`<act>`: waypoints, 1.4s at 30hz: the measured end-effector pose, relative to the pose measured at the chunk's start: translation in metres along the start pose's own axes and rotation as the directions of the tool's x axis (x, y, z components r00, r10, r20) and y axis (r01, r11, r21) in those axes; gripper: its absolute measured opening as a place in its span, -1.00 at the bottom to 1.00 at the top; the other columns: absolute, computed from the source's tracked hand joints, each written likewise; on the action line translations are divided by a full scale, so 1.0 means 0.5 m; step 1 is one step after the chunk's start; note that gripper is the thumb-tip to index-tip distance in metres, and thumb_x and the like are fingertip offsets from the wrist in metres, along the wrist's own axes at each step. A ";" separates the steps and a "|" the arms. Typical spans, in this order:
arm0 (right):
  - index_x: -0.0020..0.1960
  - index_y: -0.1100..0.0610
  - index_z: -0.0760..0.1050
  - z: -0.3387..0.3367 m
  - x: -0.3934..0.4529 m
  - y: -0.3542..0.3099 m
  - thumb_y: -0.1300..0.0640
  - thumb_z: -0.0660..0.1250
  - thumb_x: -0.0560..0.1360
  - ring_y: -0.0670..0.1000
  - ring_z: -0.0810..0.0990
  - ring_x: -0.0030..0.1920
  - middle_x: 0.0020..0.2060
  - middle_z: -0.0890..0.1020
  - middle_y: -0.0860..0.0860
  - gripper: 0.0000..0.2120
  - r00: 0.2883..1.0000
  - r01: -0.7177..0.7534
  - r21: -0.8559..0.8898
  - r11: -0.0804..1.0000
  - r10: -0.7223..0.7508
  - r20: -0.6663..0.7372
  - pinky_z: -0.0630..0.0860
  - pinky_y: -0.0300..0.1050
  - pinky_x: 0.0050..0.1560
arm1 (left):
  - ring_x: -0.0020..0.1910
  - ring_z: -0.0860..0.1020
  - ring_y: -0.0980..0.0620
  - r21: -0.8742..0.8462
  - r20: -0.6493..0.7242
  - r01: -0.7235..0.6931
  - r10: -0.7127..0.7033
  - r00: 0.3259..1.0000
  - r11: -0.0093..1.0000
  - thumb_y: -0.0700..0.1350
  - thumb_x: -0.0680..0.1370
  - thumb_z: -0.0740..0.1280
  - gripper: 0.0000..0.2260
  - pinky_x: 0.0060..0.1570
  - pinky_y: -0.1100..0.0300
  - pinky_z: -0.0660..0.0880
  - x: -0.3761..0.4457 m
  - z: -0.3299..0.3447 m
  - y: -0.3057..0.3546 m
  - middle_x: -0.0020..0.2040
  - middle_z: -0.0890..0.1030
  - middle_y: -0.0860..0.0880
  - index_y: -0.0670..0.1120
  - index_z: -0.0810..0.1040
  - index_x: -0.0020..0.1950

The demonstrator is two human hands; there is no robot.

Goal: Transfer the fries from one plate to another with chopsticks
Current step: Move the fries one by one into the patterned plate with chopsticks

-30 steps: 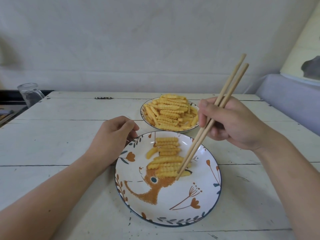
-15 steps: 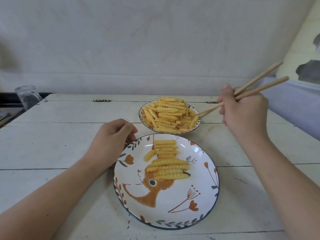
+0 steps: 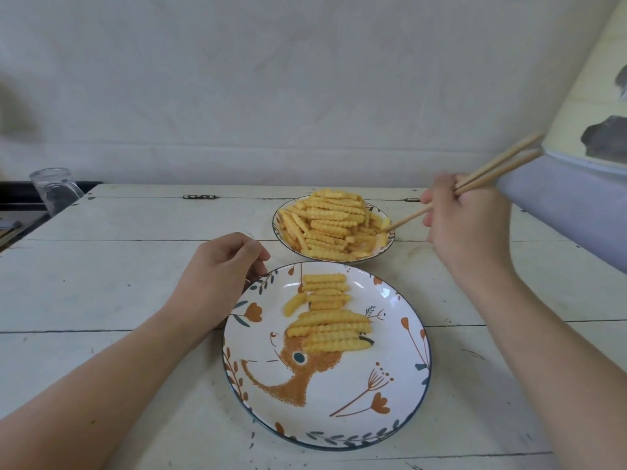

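A far plate [image 3: 385, 247] holds a heap of crinkle-cut fries [image 3: 330, 223]. Closer to me lies a large white plate [image 3: 339, 418] with an orange animal drawing, and several fries [image 3: 327, 315] lie in rows on its upper half. My right hand [image 3: 466, 228] grips a pair of wooden chopsticks [image 3: 495, 166]. Their tips rest at the right edge of the far heap, against a fry. My left hand [image 3: 220, 276] sits curled on the table, fingertips touching the near plate's upper left rim.
The plates stand on a white-painted plank table [image 3: 118, 276]. An overturned clear glass [image 3: 56, 189] is at the far left corner. A lilac-covered surface [image 3: 570, 205] rises at the right, just behind the chopstick ends. A pale wall backs the table.
My right hand swung the chopsticks from the near plate's fries out to the right, then brought their tips down to the right edge of the far heap. My left hand stayed put.
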State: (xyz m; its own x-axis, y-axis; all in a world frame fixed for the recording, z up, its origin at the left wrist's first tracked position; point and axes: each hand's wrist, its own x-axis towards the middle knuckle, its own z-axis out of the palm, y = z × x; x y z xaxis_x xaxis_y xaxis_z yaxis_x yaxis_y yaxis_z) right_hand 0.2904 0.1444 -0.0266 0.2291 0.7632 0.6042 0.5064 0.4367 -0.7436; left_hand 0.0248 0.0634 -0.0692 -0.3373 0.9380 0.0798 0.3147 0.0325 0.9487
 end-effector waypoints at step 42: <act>-0.20 0.11 0.56 -0.010 -0.027 -0.031 0.03 0.23 0.66 -0.09 0.40 -0.41 -0.49 0.44 -0.13 -0.69 0.986 -0.006 0.386 0.922 -0.060 0.157 0.31 -0.28 -0.42 | -0.26 0.59 -0.02 -0.022 -0.002 -0.006 0.006 1.000 1.000 -0.13 0.66 0.25 -0.74 -0.13 0.00 0.56 0.001 0.001 -0.004 -0.26 0.67 -0.02 -0.10 0.67 -0.14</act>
State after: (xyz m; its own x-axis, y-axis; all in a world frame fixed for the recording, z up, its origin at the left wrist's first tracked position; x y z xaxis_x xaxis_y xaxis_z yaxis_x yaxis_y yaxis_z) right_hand 0.2839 0.1250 -0.0217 0.0648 0.8012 0.5949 0.1447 0.5823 -0.8000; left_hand 0.0245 0.0642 -0.0709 -0.3374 0.9374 0.0863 0.2971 0.0191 0.9546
